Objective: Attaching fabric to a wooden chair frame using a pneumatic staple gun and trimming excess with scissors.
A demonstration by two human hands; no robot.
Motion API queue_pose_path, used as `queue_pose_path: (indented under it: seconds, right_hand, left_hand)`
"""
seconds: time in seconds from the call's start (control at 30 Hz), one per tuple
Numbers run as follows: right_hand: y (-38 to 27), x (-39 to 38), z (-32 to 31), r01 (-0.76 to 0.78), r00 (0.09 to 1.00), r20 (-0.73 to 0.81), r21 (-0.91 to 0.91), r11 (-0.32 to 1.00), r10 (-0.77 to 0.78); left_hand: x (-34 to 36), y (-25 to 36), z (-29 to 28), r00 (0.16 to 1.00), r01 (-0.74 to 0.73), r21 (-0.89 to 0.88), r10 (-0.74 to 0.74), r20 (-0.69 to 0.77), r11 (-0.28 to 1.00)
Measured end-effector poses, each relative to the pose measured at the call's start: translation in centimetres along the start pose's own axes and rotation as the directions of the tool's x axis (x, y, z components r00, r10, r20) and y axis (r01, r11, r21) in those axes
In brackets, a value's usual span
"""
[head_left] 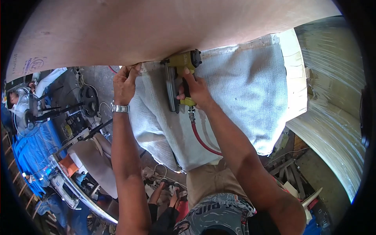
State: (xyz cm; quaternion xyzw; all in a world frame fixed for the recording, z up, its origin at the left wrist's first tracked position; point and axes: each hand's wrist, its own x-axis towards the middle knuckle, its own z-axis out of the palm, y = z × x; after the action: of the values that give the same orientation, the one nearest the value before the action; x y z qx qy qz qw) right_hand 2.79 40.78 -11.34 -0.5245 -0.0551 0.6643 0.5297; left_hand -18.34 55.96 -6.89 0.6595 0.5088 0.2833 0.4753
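Observation:
My right hand (194, 90) is wrapped round the grip of a yellow-green air stapler (181, 60), which has a dark magazine and a red hose (201, 143) at its lower end. The stapler's nose lies against the lower edge of a large tan plywood panel (172, 31), where pale grey woven fabric (239, 86) meets it. At the fabric's upper left corner, my left hand (125, 84) pinches the fabric between thumb and fingers against the panel edge. From there the fabric hangs down in loose folds. The stapler's tip is partly hidden by its own body.
A plastic-wrapped curved piece (325, 113) stands at the right, beside cream padding (294, 74). To the left are a fan (27, 113), a black ring-shaped wheel (88, 101) and a blue tarp (35, 149). Wood scraps (288, 178) lie low at the right.

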Motion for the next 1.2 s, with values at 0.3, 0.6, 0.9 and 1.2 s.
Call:
queue_pose_path:
  seconds: [0.3, 0.6, 0.9, 1.2]
  right_hand:
    - [-0.6, -0.2, 0.8, -0.028, 0.999, 0.041, 0.044, 0.999, 0.026]
    - [-2.2, -1.8, 1.9, -0.037, 0.996, 0.086, 0.015, 0.999, 0.036]
    - [-3.8, -2.9, 2.9, -0.035, 0.993, 0.111, -0.036, 0.999, 0.039]
    - [-6.1, -4.8, 3.8, 0.082, 0.99, 0.139, -0.373, 0.924, -0.032]
  left_hand:
    - [-0.4, -1.0, -1.2, 0.998, 0.007, -0.017, -0.006, 0.066, 1.0]
    - [-1.3, -1.5, -2.6, 0.997, -0.007, 0.071, 0.001, 0.079, 0.997]
    - [-1.3, -2.9, -2.9, 0.998, -0.019, -0.026, 0.021, 0.067, 0.999]
    - [-2.2, -3.7, -1.6, 0.99, 0.094, -0.074, -0.086, 0.113, 0.993]
